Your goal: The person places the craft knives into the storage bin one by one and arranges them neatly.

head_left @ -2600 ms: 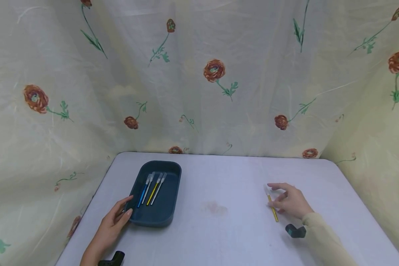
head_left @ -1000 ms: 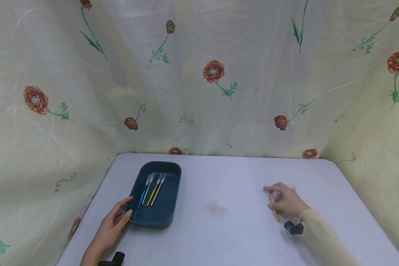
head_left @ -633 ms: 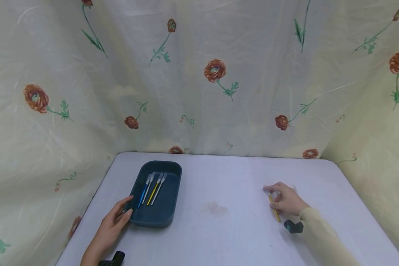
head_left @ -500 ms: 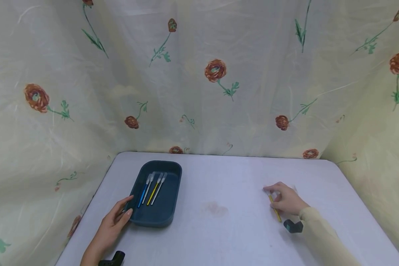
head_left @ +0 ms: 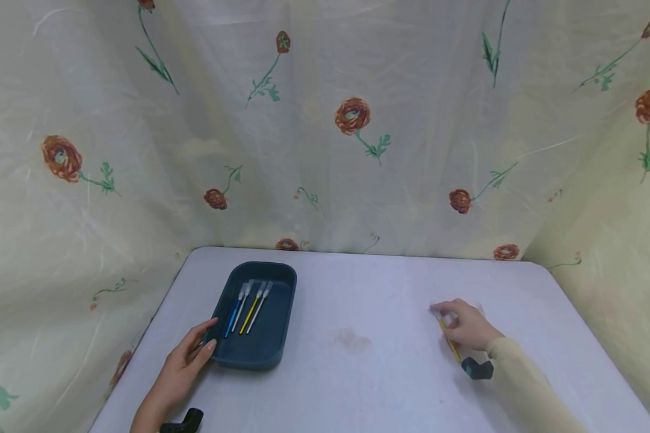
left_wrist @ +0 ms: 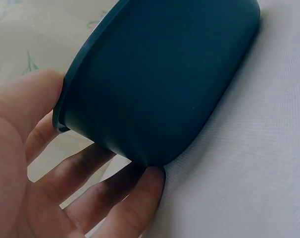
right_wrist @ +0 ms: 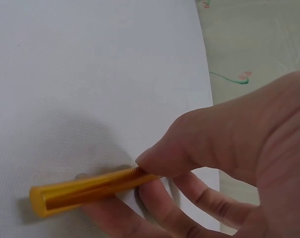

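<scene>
My right hand (head_left: 468,325) pinches a craft knife (right_wrist: 85,192) with a gold metal handle, knurled near the thumb. In the head view its handle end points toward me and its clear-capped end is partly hidden by the fingers. The knife lies close over the white table. At the left, my left hand (head_left: 181,364) holds the near left side of a dark blue tray (left_wrist: 165,74), thumb at the rim and fingers against the outer wall. Inside the tray lie several capped craft knives side by side: a blue one (head_left: 231,319), a yellow one (head_left: 245,323) and silver ones (head_left: 256,316).
The white table (head_left: 357,300) extends between the tray and the right hand, with a faint pinkish stain (head_left: 349,340) near its middle. A small clear tip (head_left: 481,308) shows just behind the right hand. A flowered curtain (head_left: 325,150) hangs around the back and sides.
My right index finger has come down toward the capped end, and the fingers have closed on the knife. Its handle end has swung slightly right. The left hand and tray stay still.
</scene>
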